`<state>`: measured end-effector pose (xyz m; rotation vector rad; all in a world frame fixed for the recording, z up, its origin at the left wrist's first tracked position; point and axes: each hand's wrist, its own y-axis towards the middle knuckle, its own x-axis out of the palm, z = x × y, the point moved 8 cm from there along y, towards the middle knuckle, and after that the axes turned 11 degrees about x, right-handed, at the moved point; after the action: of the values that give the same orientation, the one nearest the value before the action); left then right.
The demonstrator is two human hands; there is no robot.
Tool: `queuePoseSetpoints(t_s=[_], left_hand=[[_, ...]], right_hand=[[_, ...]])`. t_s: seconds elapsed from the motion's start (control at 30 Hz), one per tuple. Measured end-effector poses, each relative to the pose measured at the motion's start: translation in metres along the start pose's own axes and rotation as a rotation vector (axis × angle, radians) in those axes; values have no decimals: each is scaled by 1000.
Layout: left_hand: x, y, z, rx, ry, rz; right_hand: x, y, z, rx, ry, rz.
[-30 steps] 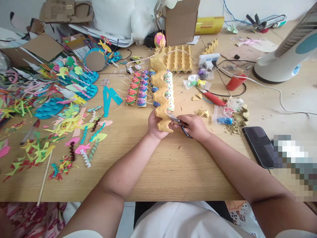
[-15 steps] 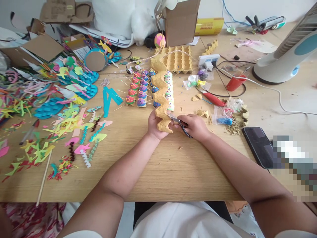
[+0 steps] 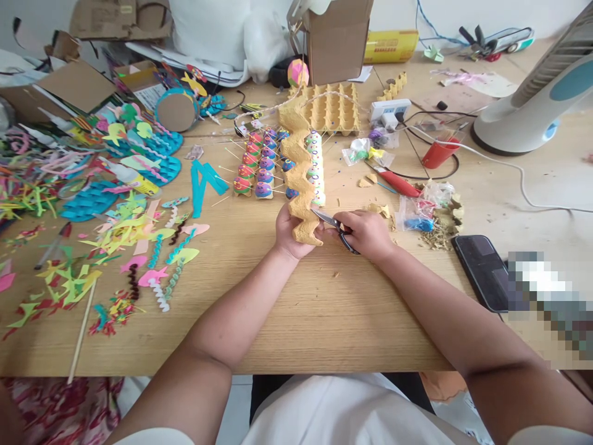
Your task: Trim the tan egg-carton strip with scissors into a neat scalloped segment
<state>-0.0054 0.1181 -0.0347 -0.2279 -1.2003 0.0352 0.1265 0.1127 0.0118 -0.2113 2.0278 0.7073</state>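
A wavy strip of yellow egg carton stands raised over the middle of the table, its near end in my left hand. My left fingers wrap behind the strip and are partly hidden. My right hand grips dark-handled scissors, whose metal blades meet the strip's right edge near its lower end. Just behind the strip are painted egg-carton rows: a red and green one, a purple one, a blue one mostly covered, and a white one with coloured rings. White sticks poke out of some rows.
An uncut egg tray lies at the back. Paper fish with curled pipe cleaners and coloured scraps cover the left. To the right are a red-handled tool, carton trimmings, a phone, a red cup and a fan.
Hardly anything differs. The strip and both hands stay almost in place, with the scissor blades still at the strip's edge; the whole view has shifted slightly.
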Motion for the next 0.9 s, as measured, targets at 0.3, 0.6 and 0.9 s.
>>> queuePoseSetpoints(t_s=[0.3,0.6,0.9], left_hand=[[0,-1,-1,-22,-16,19],[5,-1,0,37,72,70],[13,-7,0,57,103,137]], right_hand=[[-7,1,11,174,164,52],[-7,2,1,8,75,36],[-7,2,3,3,-34,126]])
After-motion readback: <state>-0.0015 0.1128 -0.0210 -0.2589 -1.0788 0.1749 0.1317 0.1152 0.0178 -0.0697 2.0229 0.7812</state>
